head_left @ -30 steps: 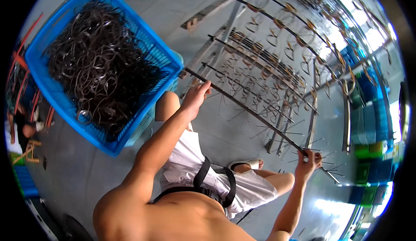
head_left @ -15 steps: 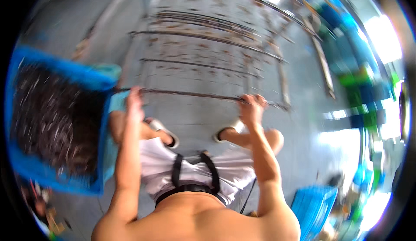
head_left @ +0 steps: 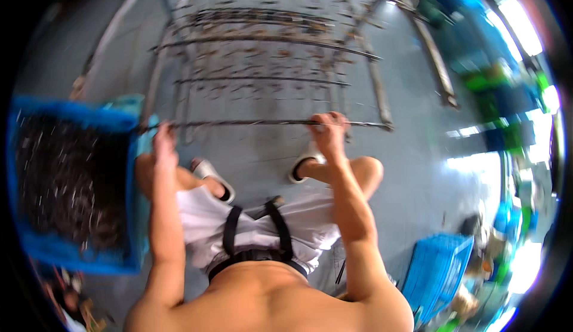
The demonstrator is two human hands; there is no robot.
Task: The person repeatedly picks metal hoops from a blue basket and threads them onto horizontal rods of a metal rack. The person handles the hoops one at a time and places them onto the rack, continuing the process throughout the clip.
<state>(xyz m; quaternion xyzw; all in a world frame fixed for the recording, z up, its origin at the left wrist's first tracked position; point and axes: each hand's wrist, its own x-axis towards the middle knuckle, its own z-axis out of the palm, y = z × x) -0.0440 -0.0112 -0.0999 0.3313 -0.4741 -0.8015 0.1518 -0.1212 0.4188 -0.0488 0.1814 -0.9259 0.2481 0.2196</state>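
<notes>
A long metal rack stretches away in front of me, its thin crossbars carrying rows of small hook-like pieces, blurred in the picture. Its nearest crossbar runs from side to side ahead of my knees. Near that bar's left end, my left hand is closed on it. My right hand wraps round the same bar farther right, fingers curled over the top. Both arms reach straight forward. To the left of my left hand stands a blue crate full of a dark, glistening mass whose kind I cannot make out.
Grey floor lies around my feet and right of the rack. A second blue crate sits at the lower right, beside cluttered items. Stacked blue and green containers line the right side. Long pale bars flank the rack.
The nearest crossbar looks more level now, its right end higher in the picture, as the whole view has turned slightly. Both hands keep their hold on it.
</notes>
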